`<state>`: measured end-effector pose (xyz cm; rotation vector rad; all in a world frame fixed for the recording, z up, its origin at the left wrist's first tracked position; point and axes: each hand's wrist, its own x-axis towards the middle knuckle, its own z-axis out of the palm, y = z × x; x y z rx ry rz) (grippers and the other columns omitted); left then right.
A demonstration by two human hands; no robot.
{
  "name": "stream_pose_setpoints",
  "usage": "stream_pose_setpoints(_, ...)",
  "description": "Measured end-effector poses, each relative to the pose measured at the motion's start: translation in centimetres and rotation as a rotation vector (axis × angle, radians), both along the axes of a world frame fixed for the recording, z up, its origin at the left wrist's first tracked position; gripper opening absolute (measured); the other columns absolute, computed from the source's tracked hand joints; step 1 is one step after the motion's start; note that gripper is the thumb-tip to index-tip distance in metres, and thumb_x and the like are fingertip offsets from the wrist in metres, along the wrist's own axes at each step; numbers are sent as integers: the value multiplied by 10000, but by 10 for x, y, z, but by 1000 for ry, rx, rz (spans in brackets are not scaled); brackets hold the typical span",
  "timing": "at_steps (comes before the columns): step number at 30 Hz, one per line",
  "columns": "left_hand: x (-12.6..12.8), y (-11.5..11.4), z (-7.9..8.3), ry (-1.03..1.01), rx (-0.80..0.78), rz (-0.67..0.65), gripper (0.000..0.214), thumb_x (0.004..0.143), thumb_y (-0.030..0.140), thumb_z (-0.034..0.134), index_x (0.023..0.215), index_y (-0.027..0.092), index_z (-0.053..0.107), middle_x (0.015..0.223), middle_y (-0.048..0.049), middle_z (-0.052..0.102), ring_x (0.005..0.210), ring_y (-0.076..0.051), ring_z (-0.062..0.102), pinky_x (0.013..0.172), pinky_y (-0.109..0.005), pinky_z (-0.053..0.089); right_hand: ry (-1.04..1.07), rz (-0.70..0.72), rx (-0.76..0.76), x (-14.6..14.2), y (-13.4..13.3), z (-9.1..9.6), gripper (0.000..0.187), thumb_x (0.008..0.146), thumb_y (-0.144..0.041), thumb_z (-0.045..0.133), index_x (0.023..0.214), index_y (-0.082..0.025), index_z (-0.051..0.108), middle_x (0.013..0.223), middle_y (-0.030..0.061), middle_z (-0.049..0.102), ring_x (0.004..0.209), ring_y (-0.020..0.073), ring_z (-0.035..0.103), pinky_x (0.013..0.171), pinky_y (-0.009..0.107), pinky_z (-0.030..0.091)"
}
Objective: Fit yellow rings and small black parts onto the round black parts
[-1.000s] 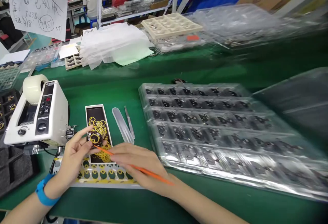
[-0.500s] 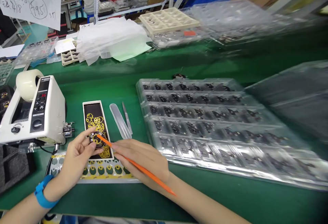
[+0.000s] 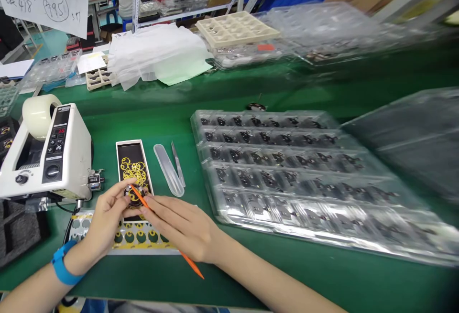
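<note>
My left hand [image 3: 110,212], with a blue band on its wrist, grips a small round black part [image 3: 134,195] by its edge. Yellow shows on the face of that part. In my right hand [image 3: 184,224] is a thin orange pointed stick [image 3: 192,266], slanting down to the right; its upper tip meets the face of the round part. Both hands hover over the near end of a white-rimmed box [image 3: 147,160] holding yellow ring-shaped pieces [image 3: 132,169]. Below lies a sheet with yellow cut-out shapes [image 3: 139,237], partly hidden by my hands.
Tweezers [image 3: 177,165] and a clear plastic case [image 3: 168,172] lie right of the box. A large clear tray [image 3: 287,227] of dark parts fills the right side. A white tape dispenser [image 3: 77,150] stands left, near dark foam [image 3: 17,232]. Papers [image 3: 154,55] lie at the back.
My right hand has shifted left, closer to my left hand, and the orange stick now stands steeper. The round part has moved slightly up and left.
</note>
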<state>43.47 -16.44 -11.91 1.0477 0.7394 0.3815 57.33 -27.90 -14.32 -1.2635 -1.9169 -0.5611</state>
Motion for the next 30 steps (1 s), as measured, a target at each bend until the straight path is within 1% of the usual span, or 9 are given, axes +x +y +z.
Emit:
stream_pose_setpoints(2, 1, 1, 0, -14, -17, 0, 322, 736, 276, 707, 1047, 192, 715, 852, -26, 713, 817, -173, 676, 768, -327, 609, 144, 11, 3, 2, -1, 2, 196, 918, -45, 452, 1009, -67, 623, 888, 155, 727, 862, 230, 696, 717, 343, 622)
stream_pose_setpoints(5, 2, 2, 0, -27, 0, -12, 300, 720, 247, 741, 1015, 195, 725, 743, 1, 703, 696, -142, 686, 694, -273, 612, 415, -3, 6, 4, -4, 6, 244, 886, -14, 470, 1056, -129, 603, 854, 117, 698, 810, 190, 671, 667, 320, 596)
stream_pose_setpoints(8, 1, 2, -1, -22, 24, -44, 274, 720, 248, 755, 987, 188, 729, 728, -1, 713, 660, -152, 708, 630, -239, 608, 551, -35, 9, 4, -6, 7, 296, 857, 15, 489, 1067, -162, 600, 851, 99, 675, 779, 181, 655, 645, 316, 571)
stream_pose_setpoints(13, 1, 0, -1, -29, 44, -83, 250, 729, 234, 739, 972, 176, 716, 729, -6, 733, 671, -165, 727, 624, -228, 610, 579, -36, 7, 3, -7, 6, 300, 851, 21, 490, 1063, -164, 596, 858, 97, 659, 779, 178, 638, 644, 315, 550)
stream_pose_setpoints(17, 3, 0, 1, -7, 81, -71, 235, 674, 176, 754, 898, 166, 684, 756, -1, 729, 671, -175, 731, 562, -197, 596, 620, -68, -14, 3, -7, 7, 297, 856, 19, 476, 1045, -174, 597, 868, 92, 653, 792, 181, 636, 645, 316, 540)
stream_pose_setpoints(23, 4, -1, 5, 39, 180, -74, 193, 628, 136, 725, 797, 150, 634, 607, 33, 656, 480, -116, 654, 437, -168, 542, 624, -76, -37, 3, -6, 7, 297, 867, 9, 476, 1064, -177, 598, 874, 77, 648, 791, 170, 627, 650, 299, 526)
stream_pose_setpoints(26, 3, 0, 4, 70, 201, -75, 162, 642, 161, 701, 767, 151, 600, 576, 20, 645, 455, -126, 641, 348, -137, 449, 607, -100, -51, 4, -6, 5, 284, 905, -44, 453, 1108, -186, 592, 932, 86, 634, 829, 178, 621, 667, 310, 528)
stream_pose_setpoints(28, 3, 1, 2, 76, 200, -69, 156, 656, 186, 694, 771, 151, 594, 578, 12, 644, 457, -132, 641, 322, -129, 408, 562, -170, -41, 3, -6, 5, 238, 940, -106, 419, 1062, -183, 608, 1001, 110, 615, 925, 209, 610, 727, 348, 532)
stream_pose_setpoints(30, 3, 0, 1, 65, 204, -59, 168, 662, 197, 696, 796, 148, 606, 612, 12, 652, 450, -113, 624, 352, -142, 446, 508, -213, -24, 0, -4, 4, 232, 965, -143, 380, 953, -176, 610, 950, 105, 613, 923, 217, 605, 763, 367, 526)
